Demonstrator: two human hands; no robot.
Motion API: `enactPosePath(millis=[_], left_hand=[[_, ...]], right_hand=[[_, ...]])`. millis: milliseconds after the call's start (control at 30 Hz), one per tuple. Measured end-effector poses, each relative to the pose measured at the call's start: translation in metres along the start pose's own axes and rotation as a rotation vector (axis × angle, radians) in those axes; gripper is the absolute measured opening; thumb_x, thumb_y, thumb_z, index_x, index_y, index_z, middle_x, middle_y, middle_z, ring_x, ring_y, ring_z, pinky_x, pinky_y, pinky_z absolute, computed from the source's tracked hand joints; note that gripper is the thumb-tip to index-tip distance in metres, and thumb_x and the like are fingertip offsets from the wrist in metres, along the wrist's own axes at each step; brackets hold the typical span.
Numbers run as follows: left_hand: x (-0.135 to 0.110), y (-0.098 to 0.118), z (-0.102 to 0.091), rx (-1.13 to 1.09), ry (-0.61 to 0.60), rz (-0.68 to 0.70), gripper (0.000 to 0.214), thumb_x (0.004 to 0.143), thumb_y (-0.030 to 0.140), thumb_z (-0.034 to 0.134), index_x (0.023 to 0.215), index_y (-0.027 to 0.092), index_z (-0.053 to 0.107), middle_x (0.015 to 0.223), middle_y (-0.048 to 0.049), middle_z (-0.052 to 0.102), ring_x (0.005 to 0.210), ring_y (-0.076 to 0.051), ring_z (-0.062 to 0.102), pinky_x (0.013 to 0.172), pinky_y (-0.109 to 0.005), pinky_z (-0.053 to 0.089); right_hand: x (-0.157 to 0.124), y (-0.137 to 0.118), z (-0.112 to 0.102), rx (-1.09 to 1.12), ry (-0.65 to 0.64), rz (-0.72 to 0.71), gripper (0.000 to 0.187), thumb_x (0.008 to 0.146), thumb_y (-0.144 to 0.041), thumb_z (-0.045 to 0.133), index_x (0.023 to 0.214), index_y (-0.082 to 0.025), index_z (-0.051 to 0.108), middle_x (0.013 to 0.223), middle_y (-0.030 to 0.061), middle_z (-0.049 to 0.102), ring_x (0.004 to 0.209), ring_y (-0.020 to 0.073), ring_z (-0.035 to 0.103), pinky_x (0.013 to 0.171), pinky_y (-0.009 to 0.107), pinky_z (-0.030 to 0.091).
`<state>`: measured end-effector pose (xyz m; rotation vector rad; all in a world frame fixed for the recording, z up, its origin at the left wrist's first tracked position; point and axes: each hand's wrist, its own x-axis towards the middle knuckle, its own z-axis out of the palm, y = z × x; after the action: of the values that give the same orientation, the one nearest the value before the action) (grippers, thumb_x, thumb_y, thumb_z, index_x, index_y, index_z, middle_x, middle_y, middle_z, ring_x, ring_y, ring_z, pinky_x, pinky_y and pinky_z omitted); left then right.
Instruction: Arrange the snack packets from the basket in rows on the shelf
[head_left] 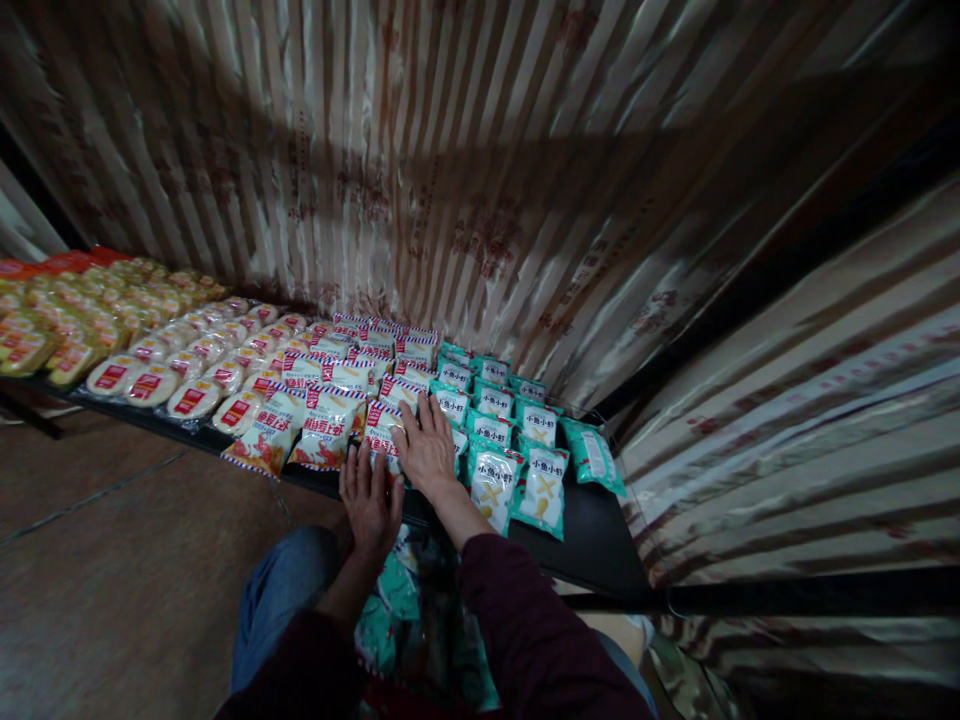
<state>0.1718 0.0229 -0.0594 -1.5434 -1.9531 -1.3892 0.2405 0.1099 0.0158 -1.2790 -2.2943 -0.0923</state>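
Observation:
My right hand [429, 445] lies with fingers stretched out over a snack bag [384, 425] with a red-and-blue striped edge, in the front row on the black table [592, 540]. My left hand [369, 500] is open, fingers pointing forward, at the near edge of the same bag. Two more striped bags, one of them a snack bag [326, 428] with red lettering, lie just left of it. To the right of my right hand, green-and-white snack bags [491, 485] lie in rows. Part of a green bag behind my right hand is hidden.
Round packaged pastries [193, 398] and yellow packets [75, 355] fill the table further left. A green bag [592, 455] lies at the right end. Below my arms, an open container holds more green bags [397, 585]. A striped curtain [465, 200] hangs behind, with a dark metal bar [787, 595] at right.

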Motion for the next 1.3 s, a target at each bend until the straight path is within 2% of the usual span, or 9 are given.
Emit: enactPosePath(millis=[167, 367, 600, 867, 1300], left_hand=[[-0.001, 0.001, -0.002, 0.021, -0.004, -0.010, 0.062, 0.085, 0.029, 0.053, 0.142, 0.019, 0.031, 0.147, -0.0158, 0.032, 0.140, -0.031, 0.020, 0.109, -0.053, 0.023], [0.001, 0.002, -0.005, -0.002, -0.019, -0.013, 0.058, 0.084, 0.027, 0.054, 0.138, 0.017, 0.037, 0.147, -0.0162, 0.032, 0.139, -0.031, 0.021, 0.109, -0.051, 0.022], [0.001, -0.003, -0.001, -0.025, 0.020, 0.007, 0.057, 0.083, 0.021, 0.054, 0.138, 0.016, 0.037, 0.145, -0.0180, 0.035, 0.138, -0.029, 0.025, 0.108, -0.049, 0.026], [0.005, 0.000, -0.004, 0.007, -0.017, 0.021, 0.055, 0.083, 0.019, 0.053, 0.136, 0.015, 0.039, 0.144, -0.0194, 0.037, 0.138, -0.030, 0.026, 0.108, -0.050, 0.027], [0.004, -0.001, -0.002, 0.005, -0.037, 0.020, 0.057, 0.084, 0.022, 0.053, 0.139, 0.018, 0.037, 0.147, -0.0142, 0.035, 0.139, -0.028, 0.024, 0.110, -0.049, 0.023]], right_hand=[[-0.004, 0.000, -0.006, 0.006, 0.030, -0.048, 0.047, 0.092, -0.040, 0.043, 0.135, -0.021, 0.045, 0.148, 0.0122, 0.033, 0.140, 0.0263, 0.021, 0.109, 0.047, 0.026], [-0.020, 0.004, -0.016, -0.012, 0.063, -0.032, 0.044, 0.093, -0.030, 0.041, 0.135, -0.017, 0.044, 0.148, 0.0118, 0.034, 0.140, 0.0247, 0.020, 0.110, 0.045, 0.025], [-0.037, 0.013, -0.013, -0.022, -0.002, 0.004, 0.050, 0.089, -0.023, 0.043, 0.138, -0.012, 0.040, 0.143, 0.0125, 0.041, 0.139, 0.0249, 0.023, 0.112, 0.046, 0.021], [-0.039, 0.016, -0.010, 0.000, 0.002, -0.005, 0.054, 0.085, -0.018, 0.044, 0.138, -0.009, 0.039, 0.143, 0.0134, 0.041, 0.138, 0.0237, 0.024, 0.113, 0.046, 0.019], [-0.039, 0.015, -0.010, 0.008, 0.005, -0.023, 0.053, 0.085, -0.019, 0.043, 0.137, -0.009, 0.040, 0.142, 0.0139, 0.042, 0.137, 0.0242, 0.027, 0.113, 0.047, 0.019]])
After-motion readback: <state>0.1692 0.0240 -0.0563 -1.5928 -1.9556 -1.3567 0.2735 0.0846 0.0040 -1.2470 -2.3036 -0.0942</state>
